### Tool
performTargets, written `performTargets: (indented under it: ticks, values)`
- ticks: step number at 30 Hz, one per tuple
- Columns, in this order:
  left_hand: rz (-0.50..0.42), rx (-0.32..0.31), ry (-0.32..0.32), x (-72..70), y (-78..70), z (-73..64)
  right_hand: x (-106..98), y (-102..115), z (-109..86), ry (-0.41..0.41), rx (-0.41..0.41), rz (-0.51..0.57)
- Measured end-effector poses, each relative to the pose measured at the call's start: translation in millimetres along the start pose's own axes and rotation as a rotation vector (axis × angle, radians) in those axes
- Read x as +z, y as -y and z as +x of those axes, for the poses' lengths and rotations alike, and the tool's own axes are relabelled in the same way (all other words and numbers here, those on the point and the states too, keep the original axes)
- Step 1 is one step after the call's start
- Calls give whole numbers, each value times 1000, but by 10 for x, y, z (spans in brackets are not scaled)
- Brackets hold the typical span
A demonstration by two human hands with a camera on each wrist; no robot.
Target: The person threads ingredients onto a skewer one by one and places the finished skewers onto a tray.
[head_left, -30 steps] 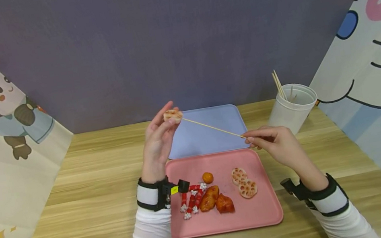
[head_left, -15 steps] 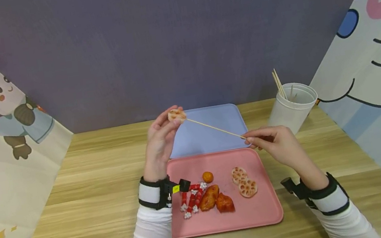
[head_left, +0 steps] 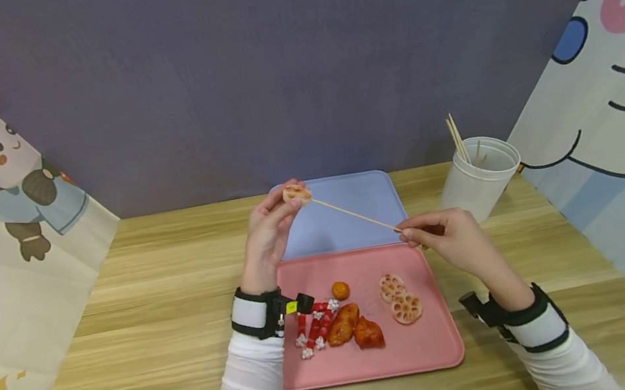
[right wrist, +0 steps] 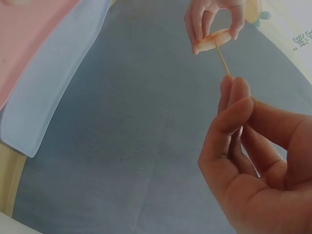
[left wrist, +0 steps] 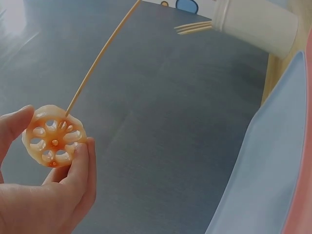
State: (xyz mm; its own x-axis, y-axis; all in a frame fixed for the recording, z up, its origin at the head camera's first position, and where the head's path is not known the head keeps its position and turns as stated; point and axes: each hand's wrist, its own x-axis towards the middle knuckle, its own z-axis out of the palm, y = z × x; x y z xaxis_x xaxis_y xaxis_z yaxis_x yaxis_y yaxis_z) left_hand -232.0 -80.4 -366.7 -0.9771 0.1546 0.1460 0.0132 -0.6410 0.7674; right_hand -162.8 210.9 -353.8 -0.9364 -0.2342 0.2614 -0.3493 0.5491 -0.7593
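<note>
In the head view my left hand (head_left: 269,228) pinches a lotus root slice (head_left: 296,194) by its edge, raised over the blue tray. The left wrist view shows the slice (left wrist: 54,136) between thumb and fingers, its holes facing the camera. A thin bamboo skewer (left wrist: 100,56) meets the slice's rim, and its tip shows through the holes. The skewer's other end lies in the pinch of my right hand (head_left: 450,235), thumb against fingers. From the right wrist, the skewer (right wrist: 223,61) runs from my fingertips up to the slice's edge.
A pink tray (head_left: 396,363) holds two lotus root slices (head_left: 406,308), a chicken wing-like piece (head_left: 344,325), an orange-red chunk (head_left: 369,333), an orange ball (head_left: 341,291) and several red-and-white pieces (head_left: 315,331). Behind it lies the blue tray (head_left: 351,216). A white bucket (head_left: 478,178) with skewers stands right.
My left hand has moved right and slightly down with the lotus root slice, towards my right hand. My right hand has barely moved and keeps its pinch on the skewer.
</note>
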Motion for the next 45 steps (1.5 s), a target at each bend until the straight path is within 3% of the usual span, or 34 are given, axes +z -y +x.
performTargets:
  ticks: [10, 45]
  values:
    - [-3, -40, -25, -20, 55, 8, 66, -24, -10, 13, 45, 25]
    - [33, -128, -56, -111, 218, 90, 221, -139, 67, 2, 16, -77]
